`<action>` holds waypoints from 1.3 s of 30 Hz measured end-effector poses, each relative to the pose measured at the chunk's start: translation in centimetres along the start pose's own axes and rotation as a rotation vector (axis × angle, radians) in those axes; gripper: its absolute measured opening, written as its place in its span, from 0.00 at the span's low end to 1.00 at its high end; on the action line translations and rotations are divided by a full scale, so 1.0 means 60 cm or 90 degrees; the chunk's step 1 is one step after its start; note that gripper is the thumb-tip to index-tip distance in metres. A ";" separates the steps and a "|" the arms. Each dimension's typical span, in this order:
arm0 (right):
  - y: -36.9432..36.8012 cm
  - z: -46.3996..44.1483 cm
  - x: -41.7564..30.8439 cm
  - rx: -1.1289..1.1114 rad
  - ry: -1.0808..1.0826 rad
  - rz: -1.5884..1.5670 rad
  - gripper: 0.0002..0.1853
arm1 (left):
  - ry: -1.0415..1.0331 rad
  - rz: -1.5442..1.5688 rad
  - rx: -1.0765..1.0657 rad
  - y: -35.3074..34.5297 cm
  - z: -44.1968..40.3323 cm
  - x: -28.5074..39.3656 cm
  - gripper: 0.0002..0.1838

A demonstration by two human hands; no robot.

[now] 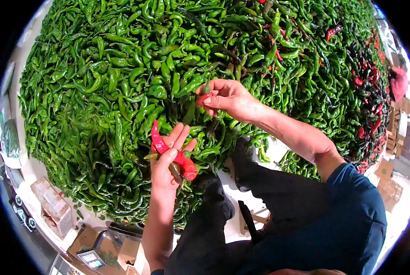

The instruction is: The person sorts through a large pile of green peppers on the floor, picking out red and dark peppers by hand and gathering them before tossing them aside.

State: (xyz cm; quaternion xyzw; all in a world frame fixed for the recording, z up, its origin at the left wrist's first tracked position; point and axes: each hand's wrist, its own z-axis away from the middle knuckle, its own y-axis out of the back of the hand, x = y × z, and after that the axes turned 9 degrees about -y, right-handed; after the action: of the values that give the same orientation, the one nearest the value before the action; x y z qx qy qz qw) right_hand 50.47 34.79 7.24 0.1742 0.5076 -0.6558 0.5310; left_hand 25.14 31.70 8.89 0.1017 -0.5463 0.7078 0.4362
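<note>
A large heap of green chili peppers (pixel 118 128) spreads out in front of me. My left hand (pixel 166 165), palm up, has its thumb pressed over several peppers. Among them are a long red chili pepper (pixel 157 137) whose tip points up past the fingers, a shorter red pepper (pixel 189 168) and a dark brownish one (pixel 175 172). Above and to the right, my right hand (pixel 230 98) pinches a red pepper (pixel 203 99) between thumb and fingers, just over the heap; most of that pepper is covered by the fingers.
Dark and red peppers (pixel 374 110) lie along the heap's right side. Cardboard boxes (pixel 390 192) stand at the right, and more boxes (pixel 85 243) with a small scale-like display (pixel 91 260) at lower left. A white block-shaped package (pixel 51 204) lies on the left floor.
</note>
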 end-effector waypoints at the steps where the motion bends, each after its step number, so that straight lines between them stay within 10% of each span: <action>1: -0.001 0.005 -0.008 -0.012 -0.018 -0.009 0.12 | -0.002 -0.018 0.007 0.003 0.001 0.000 0.10; 11: 0.021 0.111 0.011 0.253 -0.026 0.279 0.11 | 0.026 -0.026 0.105 0.011 0.018 -0.016 0.11; 23: 0.043 0.916 0.259 0.767 -0.374 0.587 0.15 | 0.014 -0.094 0.002 0.007 0.064 -0.095 0.26; 28: -0.107 1.192 0.436 0.543 -0.711 0.578 0.10 | 0.075 -0.102 0.025 0.003 0.078 -0.098 0.23; 31: -0.115 1.192 0.425 0.085 -0.830 0.701 0.14 | 0.070 -0.096 -0.022 -0.034 0.088 -0.084 0.15; 33: -0.024 1.156 0.491 0.095 -0.678 0.656 0.12 | 0.075 -0.101 -0.016 -0.034 0.083 -0.080 0.12; 36: 0.067 0.843 0.275 0.235 -0.539 0.794 0.08 | 0.078 -0.109 0.037 -0.048 0.084 -0.082 0.08; 38: 0.158 0.637 0.204 0.453 -0.085 0.723 0.09 | 0.082 -0.122 0.008 -0.054 0.087 -0.096 0.10; 39: 0.164 0.536 0.143 0.474 -0.092 0.683 0.14 | 0.115 -0.120 0.004 -0.048 0.087 -0.103 0.10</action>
State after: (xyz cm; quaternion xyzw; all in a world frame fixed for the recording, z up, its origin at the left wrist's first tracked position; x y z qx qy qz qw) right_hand 65.86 3.73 9.54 0.5309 0.0527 -0.4419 0.7212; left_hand 29.23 24.14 9.03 0.0895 -0.4906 0.6716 0.5480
